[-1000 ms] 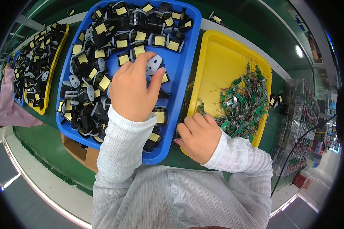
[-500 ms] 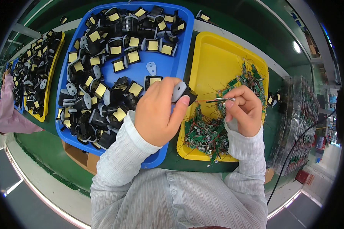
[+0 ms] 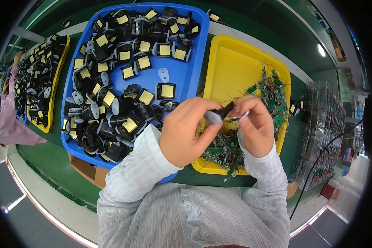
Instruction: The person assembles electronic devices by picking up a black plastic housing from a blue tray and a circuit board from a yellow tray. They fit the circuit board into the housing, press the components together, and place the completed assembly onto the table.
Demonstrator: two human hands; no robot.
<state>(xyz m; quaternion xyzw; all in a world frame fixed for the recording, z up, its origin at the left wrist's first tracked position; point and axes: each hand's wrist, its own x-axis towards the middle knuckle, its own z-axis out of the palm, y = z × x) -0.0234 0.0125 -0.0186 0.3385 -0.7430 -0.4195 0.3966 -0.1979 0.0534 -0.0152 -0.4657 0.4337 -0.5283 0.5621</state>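
My left hand [image 3: 187, 130] is closed on a black plastic housing [image 3: 222, 111] with a grey rounded end piece [image 3: 213, 117] facing me. Close beside it, my right hand [image 3: 255, 124] pinches a small circuit board [image 3: 240, 117], mostly covered by the fingers. The two parts meet or nearly meet; fingers hide the exact contact. Under both hands lies the yellow tray [image 3: 226, 53], with a heap of green circuit boards [image 3: 223, 151] and thin wires. To the left, the blue tray [image 3: 178, 74] holds many similar black housings with pale yellow pads.
Another yellow tray [image 3: 61, 78] full of black housings stands at the far left, where a person in a pink sleeve [image 3: 13, 113] reaches in. Clear plastic trays of boards [image 3: 320, 132] are stacked at right. A black cable [image 3: 314, 167] hangs there.
My hands have come together, bringing the board against or close to the housing, which has turned in my left hand. At far left, the other person's arm has reached farther over their tray.
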